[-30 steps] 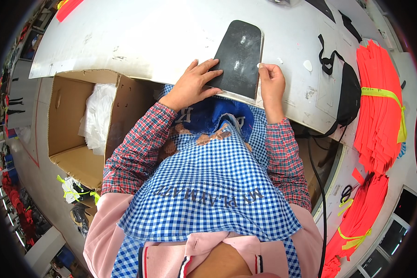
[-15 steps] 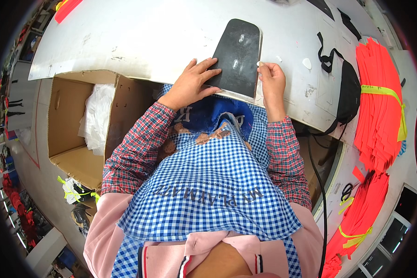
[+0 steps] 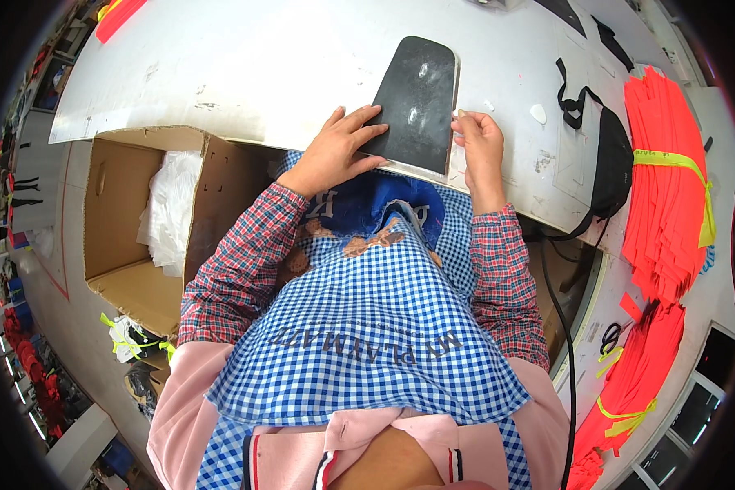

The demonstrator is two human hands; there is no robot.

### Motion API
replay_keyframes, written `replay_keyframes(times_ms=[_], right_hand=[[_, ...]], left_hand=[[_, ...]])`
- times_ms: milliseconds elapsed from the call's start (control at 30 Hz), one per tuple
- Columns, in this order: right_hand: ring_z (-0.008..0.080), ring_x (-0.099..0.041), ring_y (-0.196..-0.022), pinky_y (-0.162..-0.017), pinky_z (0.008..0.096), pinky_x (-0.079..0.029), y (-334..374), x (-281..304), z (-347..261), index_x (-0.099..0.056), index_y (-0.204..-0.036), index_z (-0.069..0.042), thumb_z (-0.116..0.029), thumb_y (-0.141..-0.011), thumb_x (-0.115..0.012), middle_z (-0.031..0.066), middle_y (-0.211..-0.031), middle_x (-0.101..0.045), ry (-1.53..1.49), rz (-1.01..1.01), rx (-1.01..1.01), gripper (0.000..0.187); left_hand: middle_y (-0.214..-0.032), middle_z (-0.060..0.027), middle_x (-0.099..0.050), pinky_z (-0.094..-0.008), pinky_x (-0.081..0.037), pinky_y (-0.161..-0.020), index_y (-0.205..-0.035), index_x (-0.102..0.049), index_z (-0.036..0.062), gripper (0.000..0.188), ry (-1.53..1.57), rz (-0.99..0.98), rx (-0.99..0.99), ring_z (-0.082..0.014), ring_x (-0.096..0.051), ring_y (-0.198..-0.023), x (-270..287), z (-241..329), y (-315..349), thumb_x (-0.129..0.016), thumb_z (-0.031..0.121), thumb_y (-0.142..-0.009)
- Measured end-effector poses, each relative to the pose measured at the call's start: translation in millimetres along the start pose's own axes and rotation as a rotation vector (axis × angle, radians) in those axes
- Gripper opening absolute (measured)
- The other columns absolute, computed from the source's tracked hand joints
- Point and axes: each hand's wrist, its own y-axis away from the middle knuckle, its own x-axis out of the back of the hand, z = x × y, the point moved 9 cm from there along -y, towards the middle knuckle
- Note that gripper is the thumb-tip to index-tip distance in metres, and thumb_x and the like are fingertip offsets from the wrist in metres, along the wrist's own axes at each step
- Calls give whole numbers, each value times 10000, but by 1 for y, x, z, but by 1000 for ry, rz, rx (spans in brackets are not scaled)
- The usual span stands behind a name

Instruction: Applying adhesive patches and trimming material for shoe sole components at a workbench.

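A black panel (image 3: 416, 102) with a rounded far end lies on the white table (image 3: 245, 82) at its near edge. A thin pale margin shows along the panel's right and near sides; I cannot tell what layer it belongs to. My left hand (image 3: 339, 147) rests with spread fingers on the panel's lower left edge. Beside the right edge, my right hand (image 3: 480, 143) pinches a small white piece, mostly hidden by the fingertips. A flat white piece (image 3: 538, 113) lies on the table to the right of that hand.
An open cardboard box (image 3: 106, 204) holding white plastic sheets (image 3: 171, 212) stands at the left below the table. At the right are a black bag (image 3: 614, 159), bundled orange-red fabric strips (image 3: 665, 196), scissors (image 3: 611, 336) and a hanging black cable (image 3: 570, 359).
The right fingertips have shifted very slightly away from the panel's right edge. My left hand stays on the panel, and the view has moved a little.
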Motion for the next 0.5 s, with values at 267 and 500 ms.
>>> replay_keyframes(times_ms=[267, 500], right_hand=[[98, -624, -912, -781, 246, -479, -2, 1, 1, -646, -1039, -35, -198, -938, -671, 60, -1026, -712, -73, -25, -59, 194], [121, -634, -943, -818, 256, -489, -2, 2, 0, -634, -1046, -39, -194, -946, -661, 94, -1050, -710, -128, -43, -94, 186]], left_hand=[[-1510, -134, -451, -537, -247, -1203, -1317, -606, 84, 538, 11, 13, 5, -305, -469, -1359, 2, 1, 0, -731, 358, -872], [-1502, -138, -458, -548, -260, -1185, -1315, -606, 73, 533, 18, 7, -7, -299, -439, -1385, 1, 1, 0, -700, 389, -896]])
